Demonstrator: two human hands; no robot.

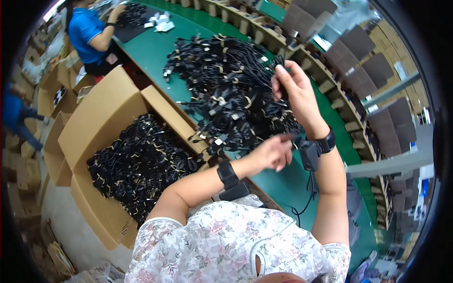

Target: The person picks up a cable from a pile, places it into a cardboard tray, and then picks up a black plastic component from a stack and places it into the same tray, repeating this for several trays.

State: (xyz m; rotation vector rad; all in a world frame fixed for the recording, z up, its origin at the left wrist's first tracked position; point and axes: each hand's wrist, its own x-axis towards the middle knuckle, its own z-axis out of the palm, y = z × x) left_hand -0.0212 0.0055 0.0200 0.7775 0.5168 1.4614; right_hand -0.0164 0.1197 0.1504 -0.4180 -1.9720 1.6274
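Note:
A large heap of black USB cables (226, 80), many tied in small bundles with pale ties, covers the green table (155, 56) in front of me. My right hand (296, 89) is raised at the heap's right edge, thumb and fingers closed on a looped black cable (278, 61). Below it, my left hand (274, 152) hovers by the near edge of the heap, slightly blurred, its fingers apart and nothing visible in them. Both wrists wear black straps with a small box.
An open cardboard box (101, 111) full of bundled black cables (144, 165) stands left of the table. A row of dividers (325, 86) curves along the table's far right side. A co-worker in a blue shirt (87, 33) handles black cables at the far left end.

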